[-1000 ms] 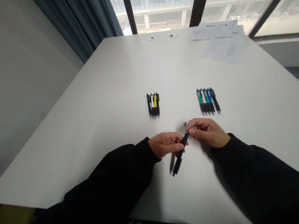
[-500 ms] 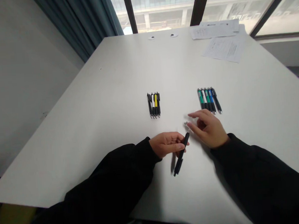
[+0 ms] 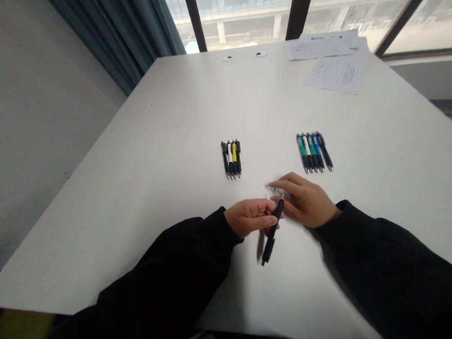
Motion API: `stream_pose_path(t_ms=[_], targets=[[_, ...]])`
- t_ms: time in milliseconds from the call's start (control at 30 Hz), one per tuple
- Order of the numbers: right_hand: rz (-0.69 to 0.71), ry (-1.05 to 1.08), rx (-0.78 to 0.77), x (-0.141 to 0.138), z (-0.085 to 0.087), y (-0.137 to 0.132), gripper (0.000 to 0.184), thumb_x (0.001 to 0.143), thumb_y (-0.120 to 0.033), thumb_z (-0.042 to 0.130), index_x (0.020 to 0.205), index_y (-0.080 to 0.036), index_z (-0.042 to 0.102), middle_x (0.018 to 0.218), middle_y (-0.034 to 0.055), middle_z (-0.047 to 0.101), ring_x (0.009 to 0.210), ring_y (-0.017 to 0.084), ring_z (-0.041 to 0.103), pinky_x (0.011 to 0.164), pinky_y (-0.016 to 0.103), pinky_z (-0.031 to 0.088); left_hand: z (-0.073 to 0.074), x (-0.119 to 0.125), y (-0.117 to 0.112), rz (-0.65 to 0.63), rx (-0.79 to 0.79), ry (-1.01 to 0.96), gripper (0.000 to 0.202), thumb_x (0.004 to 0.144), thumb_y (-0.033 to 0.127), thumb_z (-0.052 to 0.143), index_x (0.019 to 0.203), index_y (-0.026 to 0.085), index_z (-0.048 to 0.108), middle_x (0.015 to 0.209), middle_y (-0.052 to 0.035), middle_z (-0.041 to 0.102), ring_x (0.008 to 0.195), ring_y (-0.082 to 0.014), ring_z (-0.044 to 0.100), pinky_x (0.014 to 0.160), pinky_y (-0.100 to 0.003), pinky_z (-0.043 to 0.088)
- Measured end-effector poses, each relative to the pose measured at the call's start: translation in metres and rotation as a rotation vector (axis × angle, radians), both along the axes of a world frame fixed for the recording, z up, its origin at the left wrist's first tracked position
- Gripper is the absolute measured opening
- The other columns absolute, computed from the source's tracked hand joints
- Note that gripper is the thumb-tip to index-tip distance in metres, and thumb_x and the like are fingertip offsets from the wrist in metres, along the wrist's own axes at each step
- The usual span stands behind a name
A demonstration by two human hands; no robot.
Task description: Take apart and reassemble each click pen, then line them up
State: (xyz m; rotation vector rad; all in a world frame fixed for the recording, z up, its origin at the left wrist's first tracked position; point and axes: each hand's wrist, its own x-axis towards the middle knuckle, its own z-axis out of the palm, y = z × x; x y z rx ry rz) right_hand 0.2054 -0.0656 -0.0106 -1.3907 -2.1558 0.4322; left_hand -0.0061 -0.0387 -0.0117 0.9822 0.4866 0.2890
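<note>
My left hand [image 3: 250, 217] is closed around the upper part of a black pen [image 3: 269, 243], which slants down to the table [image 3: 166, 194] with its lower end near the surface. My right hand [image 3: 308, 203] sits just right of the pen's top end, with thumb and index finger pinched on a tiny pale piece [image 3: 274, 189] that I cannot make out clearly. Beyond the hands lie two neat rows of pens: a black, white and yellow row [image 3: 231, 159] and a green, white, blue and black row [image 3: 313, 152].
Printed paper sheets [image 3: 335, 73] lie at the far right of the table, and two small round discs [image 3: 227, 58] sit near its far edge by the window. A dark curtain [image 3: 123, 32] hangs at the back left. The table's left edge drops off beside a grey wall.
My right hand left the pen's top, opened over the small piece lying on the table, then closed on it and moved back beside the pen. The left hand and pen barely moved.
</note>
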Motion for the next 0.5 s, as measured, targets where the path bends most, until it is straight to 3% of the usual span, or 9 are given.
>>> stream_pose_path(t_ms=[100, 167, 333, 500], targets=[[0.038, 0.068, -0.047, 0.000, 0.001, 0.002, 0.020, 0.089, -0.022, 0.055, 0.102, -0.020, 0.070, 0.098, 0.0096, 0.067, 0.087, 0.022, 0.063, 0.078, 0.035, 0.049, 0.000, 0.000, 0.000, 0.005, -0.004, 0.005, 0.042, 0.074, 0.039, 0.079, 0.097, 0.008, 0.063, 0.077, -0.0058, 0.065, 0.066, -0.0116, 0.062, 0.062, -0.024, 0.051], [0.013, 0.243, -0.131, 0.004, 0.002, 0.005, 0.016, 0.090, -0.026, 0.057, 0.095, -0.019, 0.070, 0.092, 0.0087, 0.068, 0.080, 0.020, 0.061, 0.072, 0.034, 0.048, 0.000, -0.001, 0.001, 0.007, -0.008, 0.008, 0.043, 0.073, 0.040, 0.080, 0.096, 0.008, 0.063, 0.077, -0.0058, 0.065, 0.065, -0.0115, 0.061, 0.063, -0.025, 0.051], [-0.040, 0.740, -0.424, 0.016, 0.003, 0.009, 0.025, 0.081, -0.042, 0.071, 0.089, -0.018, 0.071, 0.073, 0.0037, 0.063, 0.062, 0.015, 0.052, 0.055, 0.029, 0.039, 0.000, -0.002, 0.001, 0.000, -0.004, 0.036, 0.044, 0.073, 0.041, 0.080, 0.096, 0.008, 0.064, 0.076, -0.0064, 0.066, 0.065, -0.0123, 0.062, 0.062, -0.025, 0.050], [0.029, 0.922, -0.599, 0.014, 0.003, 0.007, 0.025, 0.077, -0.040, 0.076, 0.089, -0.017, 0.072, 0.066, 0.0005, 0.057, 0.054, 0.011, 0.043, 0.049, 0.025, 0.030, -0.001, -0.002, 0.000, -0.009, 0.021, 0.047, 0.046, 0.073, 0.044, 0.079, 0.096, 0.008, 0.064, 0.075, -0.0058, 0.065, 0.062, -0.0113, 0.061, 0.059, -0.022, 0.048]])
